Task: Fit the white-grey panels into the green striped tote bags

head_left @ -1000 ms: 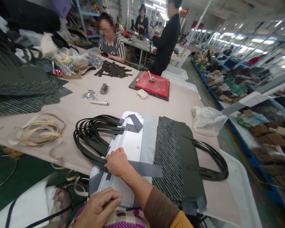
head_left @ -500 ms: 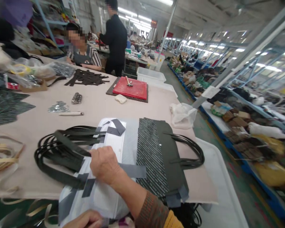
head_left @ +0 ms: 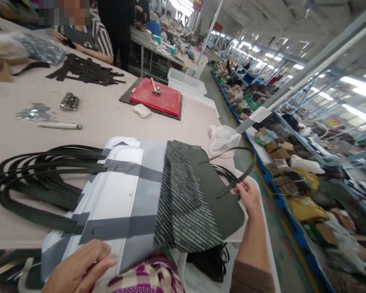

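Note:
A dark bag panel (head_left: 222, 183) with a printed striped fabric section (head_left: 186, 207) lies across the table, its upper layer bowed. At its right edge my right hand (head_left: 248, 197) pinches a thin dark bag handle (head_left: 253, 162), which arches up from the panel. More handles (head_left: 221, 173) lie beneath it. The panel's white backing (head_left: 122, 191) carries grey strips (head_left: 118, 226) and rests on a stack. My left hand (head_left: 82, 264) is on the near edge of this backing, its fingers curled; what they hold, if anything, is hidden. Looped dark handles (head_left: 33, 199) extend leftward from the stack.
A hammer (head_left: 155, 86) lies on a red board (head_left: 155, 97), with a white block (head_left: 142, 110) before it. Left are a pale pen-like tool (head_left: 59, 126), metal pieces (head_left: 35, 112) and dark strips (head_left: 85, 69). Right stands a plastic bag (head_left: 222, 138). A co-worker's striped sleeve (head_left: 101, 36) shows behind.
My right hand has moved from the white backing to the handle at the right and lifted it. The loose grey strip now lies flat across the backing. The view has shifted right and down.

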Demonstrator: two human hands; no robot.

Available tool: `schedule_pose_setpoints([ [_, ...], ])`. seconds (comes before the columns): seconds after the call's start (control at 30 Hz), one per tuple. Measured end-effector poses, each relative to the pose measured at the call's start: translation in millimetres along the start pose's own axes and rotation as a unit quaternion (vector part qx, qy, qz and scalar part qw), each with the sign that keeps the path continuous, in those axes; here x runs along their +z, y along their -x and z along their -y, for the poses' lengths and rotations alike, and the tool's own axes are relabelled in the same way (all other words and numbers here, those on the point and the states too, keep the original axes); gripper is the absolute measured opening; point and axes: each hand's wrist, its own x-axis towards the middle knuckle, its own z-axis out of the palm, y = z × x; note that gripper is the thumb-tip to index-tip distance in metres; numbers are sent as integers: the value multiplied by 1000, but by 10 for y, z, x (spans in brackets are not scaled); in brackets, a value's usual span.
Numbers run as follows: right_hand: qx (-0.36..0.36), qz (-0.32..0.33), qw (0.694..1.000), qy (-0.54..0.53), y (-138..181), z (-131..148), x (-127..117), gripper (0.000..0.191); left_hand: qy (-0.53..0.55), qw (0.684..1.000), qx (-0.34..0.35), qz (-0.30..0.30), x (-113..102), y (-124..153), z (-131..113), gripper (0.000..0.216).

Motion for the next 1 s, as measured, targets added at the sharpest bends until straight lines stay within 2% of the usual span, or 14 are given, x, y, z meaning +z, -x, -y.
schedule_pose_setpoints([
  [0.07,45,-17,997,53,124,-123,-19,44,7,999,35,17,-49,-111,-68,40],
  [0.13,55,-17,997,59,363,-41,98,50,-4,998,67,16,-86,-214,-111,39],
  [0.17,39,11,999,28,530,83,196,51,-15,997,80,16,-100,-259,-123,38],
  [0.23,-36,130,987,-90,942,467,436,45,-42,994,95,19,-121,-326,-134,35],
  [0.3,-157,306,924,-167,1384,933,689,28,-66,992,106,24,-136,-364,-135,32],
  [0.37,-255,385,862,-208,1758,1343,912,22,-86,989,118,22,-150,-378,-127,32],
  [0.43,-327,412,820,-226,2001,1608,1080,22,-101,986,132,14,-163,-378,-111,36],
  [0.53,-388,424,788,-221,2135,1738,1240,15,-113,985,131,1,-182,-366,-70,41],
  [0.6,-395,423,785,-220,2136,1730,1314,14,-116,987,110,-4,-199,-355,-32,43],
  [0.73,-362,397,810,-234,2110,1723,1434,12,-102,993,60,-18,-241,-327,76,39],
  [0.9,-358,383,822,-224,2190,1835,1580,10,-78,996,42,33,-282,-322,203,31],
  [1.0,-323,356,848,-221,2275,1888,1718,11,-88,995,35,25,-301,-352,200,37],
])
